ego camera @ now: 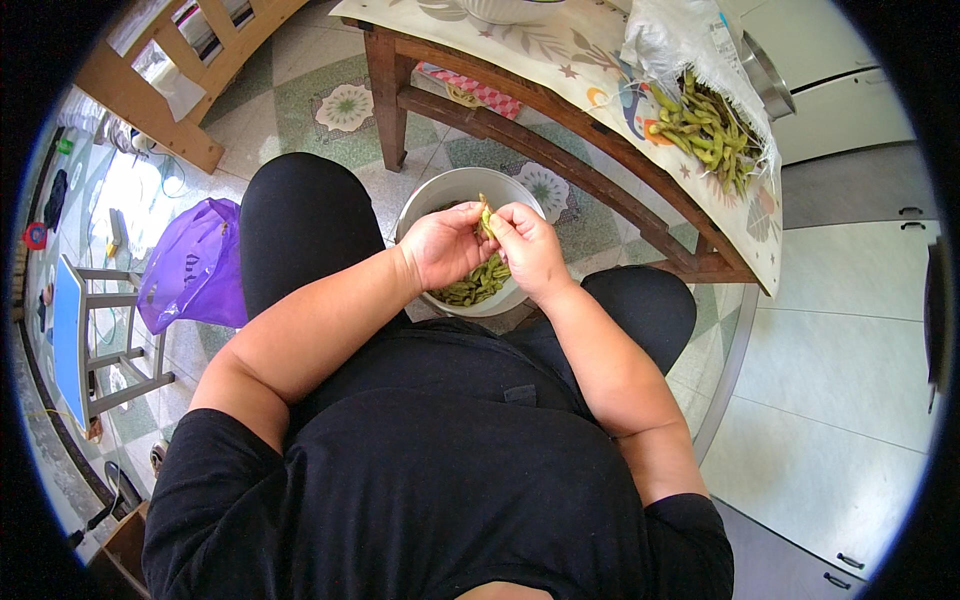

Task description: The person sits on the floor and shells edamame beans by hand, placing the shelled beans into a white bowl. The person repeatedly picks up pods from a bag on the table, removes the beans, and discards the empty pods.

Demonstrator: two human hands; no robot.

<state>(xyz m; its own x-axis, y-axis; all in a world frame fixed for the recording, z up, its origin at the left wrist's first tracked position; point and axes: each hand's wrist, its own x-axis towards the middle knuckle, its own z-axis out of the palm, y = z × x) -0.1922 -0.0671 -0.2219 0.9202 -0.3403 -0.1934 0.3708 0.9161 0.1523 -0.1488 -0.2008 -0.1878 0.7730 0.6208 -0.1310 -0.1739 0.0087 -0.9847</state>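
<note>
Between the fingertips of both hands is a green soybean pod (486, 217). My left hand (448, 246) is turned partly palm up and pinches the pod from one side. From the other side, my right hand (528, 246) grips it between thumb and forefinger. Both hands are above a white plastic bucket (534, 201) standing on the floor between my knees. Many pods (480, 283) lie in the bucket; my hands and wrists hide part of them.
A wooden table (381, 97) with a patterned cloth stands ahead. On it, a white woven sack (671, 37) spills more pods (709, 135). A purple plastic bag (196, 262) and a blue-topped stool (69, 337) are at left. White cabinets (832, 375) line the right.
</note>
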